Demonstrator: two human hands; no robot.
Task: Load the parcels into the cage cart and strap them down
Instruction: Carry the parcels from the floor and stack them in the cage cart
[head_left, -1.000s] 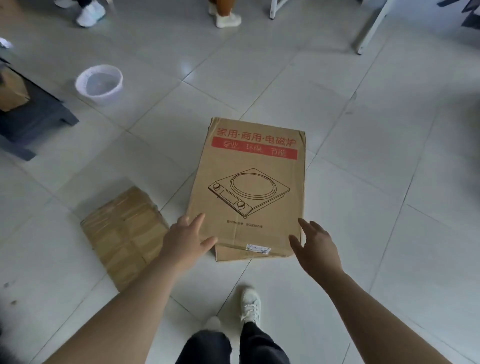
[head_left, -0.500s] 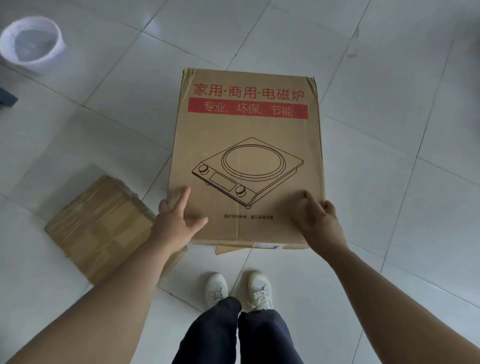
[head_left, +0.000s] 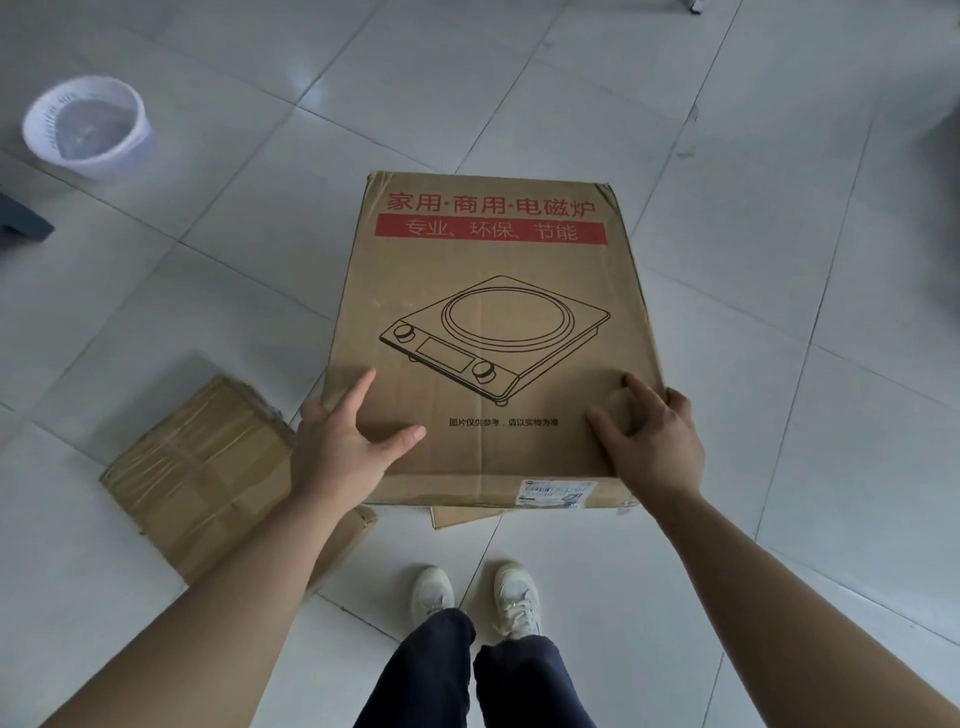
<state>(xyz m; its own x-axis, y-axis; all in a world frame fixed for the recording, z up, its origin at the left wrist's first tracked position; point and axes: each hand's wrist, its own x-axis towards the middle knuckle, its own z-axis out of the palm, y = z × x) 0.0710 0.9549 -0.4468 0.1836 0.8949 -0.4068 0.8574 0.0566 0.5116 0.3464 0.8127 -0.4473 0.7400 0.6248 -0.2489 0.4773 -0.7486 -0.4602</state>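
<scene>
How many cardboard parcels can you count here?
2 for certain: the printed box, held at its near corners by the left hand and right hand, and the taped box on the floor to its left. A cardboard edge under the printed box may be a third.

Box (head_left: 493, 332) at frame centre. Left hand (head_left: 343, 447) grips its lower-left corner, right hand (head_left: 649, 441) its lower-right corner. Parcel (head_left: 208, 467) on the floor (head_left: 779, 312), lower left of frame, just beside the box. Bin (head_left: 88, 130) on the floor, upper left. Shoes (head_left: 478, 592) bottom centre, below the box.
</scene>
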